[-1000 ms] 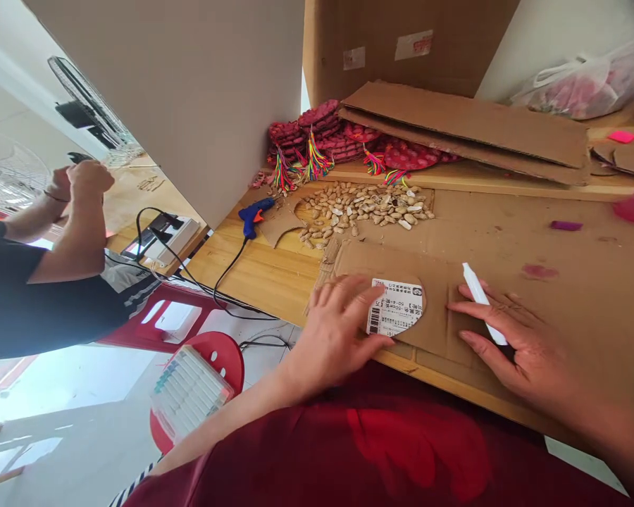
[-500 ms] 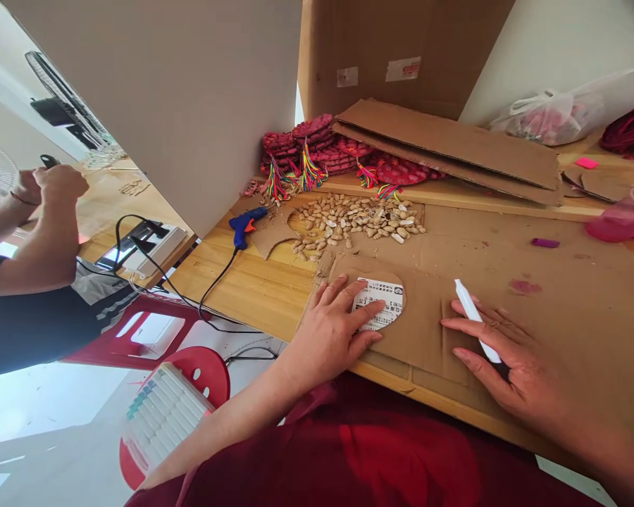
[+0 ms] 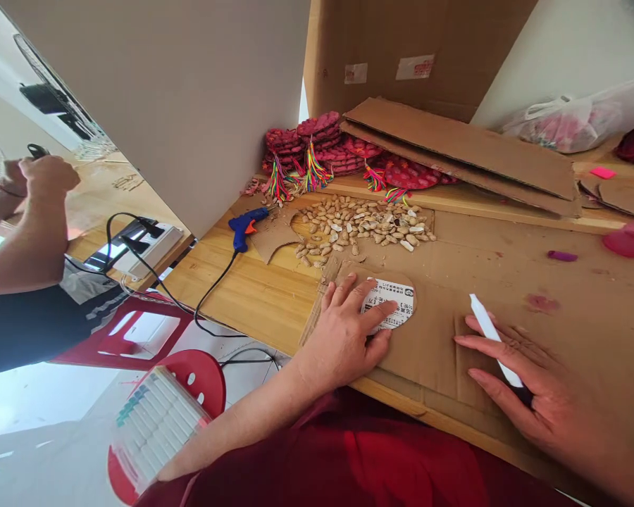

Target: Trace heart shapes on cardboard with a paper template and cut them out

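Observation:
My left hand point(image 3: 347, 331) lies flat, fingers spread, on a heart-shaped cardboard cutout point(image 3: 399, 304) with a white printed label. The cutout rests on a brown cardboard sheet point(image 3: 438, 338) at the near edge of the wooden table point(image 3: 243, 289). My right hand point(image 3: 533, 391) rests on the same sheet to the right, with a white marker pen point(image 3: 494, 338) held between its fingers, tip pointing away from me.
A pile of shelled nuts point(image 3: 359, 222) and a blue glue gun point(image 3: 243, 227) with a black cord lie behind the sheet. Red tasselled pouches point(image 3: 317, 144), flat cardboard point(image 3: 465, 151) and a plastic bag point(image 3: 570, 123) sit further back. Another person's hands point(image 3: 32, 179) work at left. A marker box point(image 3: 153, 422) sits on a red stool.
My left hand and the cutout slid slightly toward me on the sheet. My right hand with the pen shifted a little right and nearer. The view tilted slightly.

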`<action>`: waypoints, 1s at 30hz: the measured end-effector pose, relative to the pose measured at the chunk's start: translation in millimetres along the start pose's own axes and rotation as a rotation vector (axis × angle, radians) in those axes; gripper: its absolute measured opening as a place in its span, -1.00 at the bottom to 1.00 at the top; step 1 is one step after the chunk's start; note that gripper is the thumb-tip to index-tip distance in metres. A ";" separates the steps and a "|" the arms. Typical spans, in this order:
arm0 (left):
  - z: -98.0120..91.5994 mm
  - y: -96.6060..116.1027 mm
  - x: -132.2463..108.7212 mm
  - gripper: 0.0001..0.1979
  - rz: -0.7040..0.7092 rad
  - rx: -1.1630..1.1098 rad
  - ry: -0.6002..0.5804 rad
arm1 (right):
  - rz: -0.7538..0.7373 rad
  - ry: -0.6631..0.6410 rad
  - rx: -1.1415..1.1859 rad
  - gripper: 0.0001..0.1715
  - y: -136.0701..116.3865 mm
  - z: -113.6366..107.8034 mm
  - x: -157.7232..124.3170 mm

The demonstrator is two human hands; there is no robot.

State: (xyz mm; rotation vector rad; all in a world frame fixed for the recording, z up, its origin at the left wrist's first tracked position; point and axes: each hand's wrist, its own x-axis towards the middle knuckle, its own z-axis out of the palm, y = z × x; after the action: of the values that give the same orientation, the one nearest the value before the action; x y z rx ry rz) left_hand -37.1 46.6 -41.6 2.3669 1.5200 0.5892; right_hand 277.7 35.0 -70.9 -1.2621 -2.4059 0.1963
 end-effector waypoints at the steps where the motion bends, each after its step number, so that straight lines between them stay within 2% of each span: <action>1: 0.8 -0.6 0.1 -0.57 0.000 -0.004 0.005 | 0.000 -0.002 0.000 -0.59 0.3 -0.7 -0.5; 5: 4.1 -2.0 0.3 -0.57 -0.001 -0.010 0.003 | 0.032 -0.006 0.001 -0.58 -2.3 -9.3 3.5; 9: 4.7 -1.9 0.8 -0.58 0.000 -0.010 0.000 | 0.139 0.045 0.053 -0.61 -21.0 -17.1 34.0; 13: 3.1 -2.1 0.6 -0.58 0.010 0.003 0.004 | 0.104 0.036 0.161 -0.58 -44.0 -0.9 81.4; 16: 2.7 -1.0 -0.8 -0.57 0.010 0.016 -0.002 | 0.025 0.068 0.199 -0.56 -47.2 20.0 101.0; 19: 3.7 3.0 -3.3 -0.58 0.028 0.022 -0.001 | -0.034 0.037 0.180 -0.55 -40.2 31.1 98.4; 23: 4.9 6.5 -7.4 -0.56 0.062 -0.010 -0.003 | -0.053 -0.006 0.144 -0.53 -31.1 28.3 83.9; 26: 3.7 1.3 -11.9 -0.40 0.026 -0.103 0.036 | -0.041 -0.027 0.152 -0.51 -29.0 25.1 79.8; 30: 0.5 -11.2 -22.2 0.02 -0.138 -0.208 0.125 | -0.035 -0.009 0.164 -0.52 -28.0 25.0 80.6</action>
State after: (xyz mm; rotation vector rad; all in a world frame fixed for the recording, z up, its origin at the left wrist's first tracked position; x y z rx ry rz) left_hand -54.0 31.1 -51.1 2.0863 1.5741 0.8319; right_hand 205.5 85.9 -61.2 -1.1465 -2.3639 0.3821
